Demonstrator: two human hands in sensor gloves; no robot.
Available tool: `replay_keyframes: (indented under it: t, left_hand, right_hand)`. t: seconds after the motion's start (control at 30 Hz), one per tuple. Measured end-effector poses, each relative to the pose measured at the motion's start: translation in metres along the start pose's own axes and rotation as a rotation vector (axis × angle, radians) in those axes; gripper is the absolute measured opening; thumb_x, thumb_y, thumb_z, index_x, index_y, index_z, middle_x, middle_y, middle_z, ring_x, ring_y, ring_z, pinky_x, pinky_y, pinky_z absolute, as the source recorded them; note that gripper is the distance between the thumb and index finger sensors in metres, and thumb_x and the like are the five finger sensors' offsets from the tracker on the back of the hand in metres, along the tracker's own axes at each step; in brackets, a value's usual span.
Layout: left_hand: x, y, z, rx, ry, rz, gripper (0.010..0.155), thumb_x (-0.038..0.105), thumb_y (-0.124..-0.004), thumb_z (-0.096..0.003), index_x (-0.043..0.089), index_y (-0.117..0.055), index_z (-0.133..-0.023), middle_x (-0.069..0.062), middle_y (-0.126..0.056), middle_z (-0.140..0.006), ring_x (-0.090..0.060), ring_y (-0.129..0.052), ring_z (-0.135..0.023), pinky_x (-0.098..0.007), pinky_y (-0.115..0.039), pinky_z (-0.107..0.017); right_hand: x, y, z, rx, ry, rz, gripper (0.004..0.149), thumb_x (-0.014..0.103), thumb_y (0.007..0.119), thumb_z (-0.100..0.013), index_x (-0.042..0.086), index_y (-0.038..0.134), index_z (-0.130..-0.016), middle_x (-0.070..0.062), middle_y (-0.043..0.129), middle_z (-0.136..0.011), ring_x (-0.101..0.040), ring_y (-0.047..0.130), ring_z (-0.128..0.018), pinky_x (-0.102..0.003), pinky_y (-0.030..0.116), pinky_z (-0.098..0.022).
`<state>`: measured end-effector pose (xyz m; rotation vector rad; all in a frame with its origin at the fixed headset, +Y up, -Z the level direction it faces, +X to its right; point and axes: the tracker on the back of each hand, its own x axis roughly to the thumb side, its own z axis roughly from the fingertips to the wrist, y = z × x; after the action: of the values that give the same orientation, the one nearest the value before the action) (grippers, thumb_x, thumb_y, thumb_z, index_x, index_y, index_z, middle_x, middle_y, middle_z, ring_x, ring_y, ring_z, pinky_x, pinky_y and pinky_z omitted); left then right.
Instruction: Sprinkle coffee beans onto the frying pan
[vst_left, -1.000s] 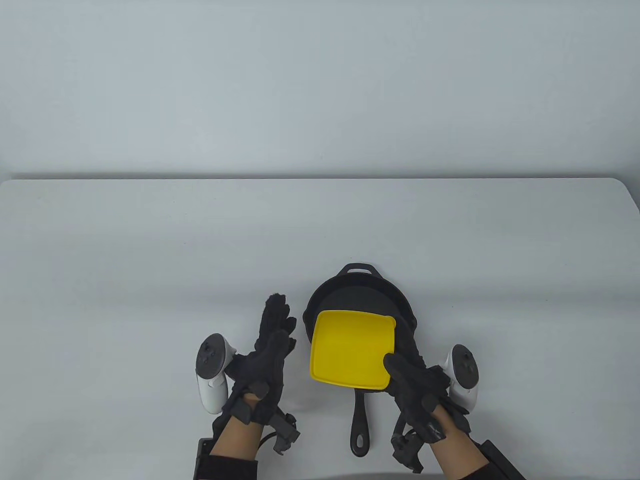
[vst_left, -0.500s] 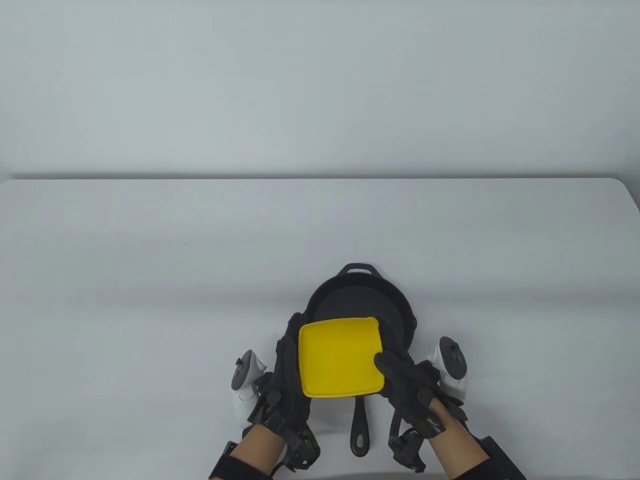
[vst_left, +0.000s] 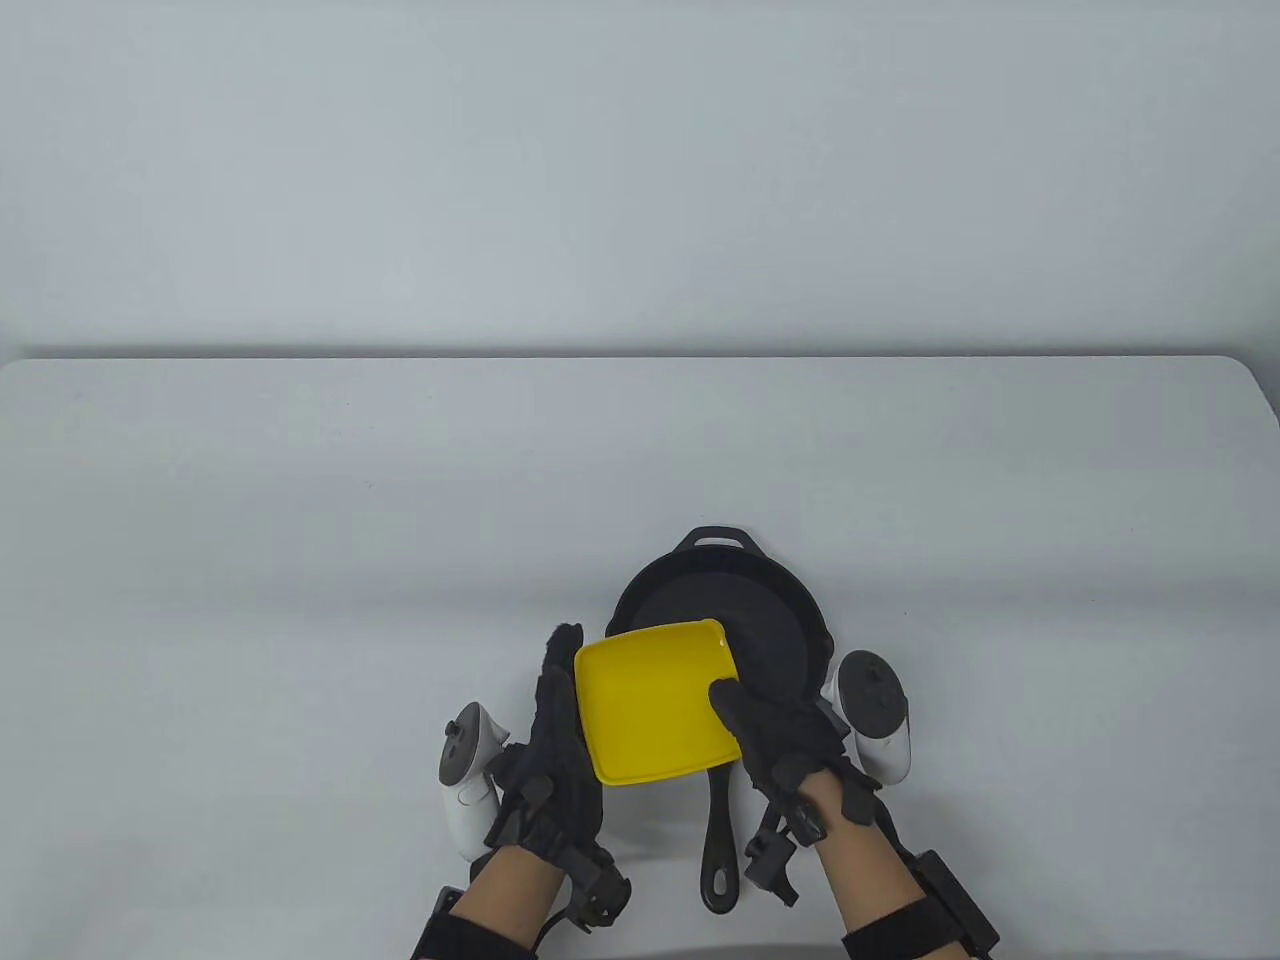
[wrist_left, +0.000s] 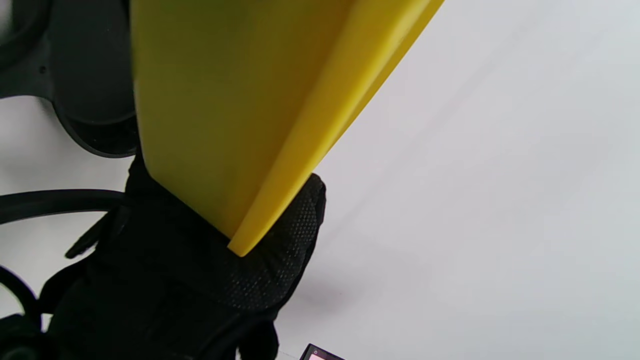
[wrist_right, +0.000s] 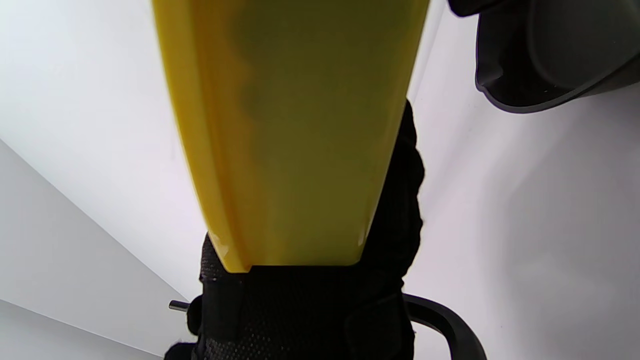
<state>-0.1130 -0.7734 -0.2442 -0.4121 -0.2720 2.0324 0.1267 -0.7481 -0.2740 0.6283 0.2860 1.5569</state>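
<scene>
A black cast-iron frying pan (vst_left: 770, 620) sits on the white table, its handle (vst_left: 720, 850) pointing at me. A square yellow container (vst_left: 650, 700) with its lid on is held above the pan's front left edge, slightly tilted. My left hand (vst_left: 555, 740) holds its left side, fingers stretched along the edge. My right hand (vst_left: 770, 730) grips its right front corner, thumb on the lid. The left wrist view shows the container's underside (wrist_left: 215, 110) and the pan (wrist_left: 85, 75); the right wrist view shows the container (wrist_right: 295, 130) too. No coffee beans are visible.
The white table (vst_left: 300, 550) stretches wide to the left, right and back of the pan. A pale wall stands behind the table's far edge (vst_left: 640, 357).
My left hand moved right from the table and took hold of the container's left side. The container and my right hand shifted left, off the pan's middle.
</scene>
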Motion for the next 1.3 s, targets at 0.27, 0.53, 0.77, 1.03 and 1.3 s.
replay_keyframes:
  t: [0.27, 0.53, 0.77, 1.03, 1.3]
  left_hand:
    - [0.002, -0.002, 0.008, -0.024, 0.008, 0.023, 0.084, 0.083, -0.041, -0.0420, 0.043, -0.011, -0.109, -0.014, -0.029, -0.107, -0.040, -0.064, -0.094, -0.047, -0.071, -0.064]
    - [0.001, -0.003, 0.011, -0.043, 0.043, 0.062, 0.086, 0.085, -0.040, -0.0400, 0.043, -0.007, -0.108, -0.013, -0.033, -0.107, -0.040, -0.067, -0.091, -0.046, -0.071, -0.064]
    - [-0.003, -0.005, 0.013, -0.039, 0.084, 0.077, 0.087, 0.086, -0.042, -0.0413, 0.043, 0.001, -0.104, -0.012, -0.035, -0.106, -0.040, -0.067, -0.090, -0.046, -0.071, -0.064]
    - [-0.003, -0.014, 0.012, -0.048, 0.106, 0.056, 0.086, 0.083, -0.044, -0.0438, 0.043, 0.008, -0.099, -0.011, -0.030, -0.105, -0.040, -0.063, -0.091, -0.045, -0.069, -0.065]
    - [-0.007, -0.008, 0.010, -0.039, 0.132, 0.056, 0.089, 0.086, -0.048, -0.0432, 0.044, 0.007, -0.099, -0.010, -0.031, -0.105, -0.038, -0.065, -0.091, -0.044, -0.070, -0.065]
  right_hand:
    - [0.016, 0.007, 0.006, -0.036, -0.127, 0.068, 0.072, 0.039, 0.050, -0.065, 0.006, 0.003, -0.110, -0.031, 0.000, -0.106, -0.063, 0.015, -0.092, -0.067, 0.041, -0.065]
    - [0.023, 0.009, 0.008, -0.072, -0.208, 0.005, 0.068, 0.036, 0.059, -0.064, 0.013, 0.020, -0.115, -0.031, 0.004, -0.107, -0.065, 0.009, -0.091, -0.070, 0.037, -0.065]
    - [0.011, 0.006, 0.010, -0.100, -0.179, -0.127, 0.045, 0.043, 0.064, -0.064, 0.013, 0.061, -0.099, -0.031, 0.015, -0.109, -0.063, 0.012, -0.092, -0.070, 0.041, -0.064]
    - [-0.002, 0.003, 0.013, -0.143, -0.155, -0.279, 0.043, 0.044, 0.063, -0.064, 0.015, 0.065, -0.096, -0.026, 0.018, -0.112, -0.059, 0.012, -0.095, -0.070, 0.037, -0.064]
    - [-0.012, 0.006, 0.013, -0.151, -0.143, -0.314, 0.043, 0.047, 0.063, -0.064, 0.018, 0.065, -0.096, -0.020, 0.018, -0.115, -0.054, 0.012, -0.099, -0.070, 0.034, -0.065]
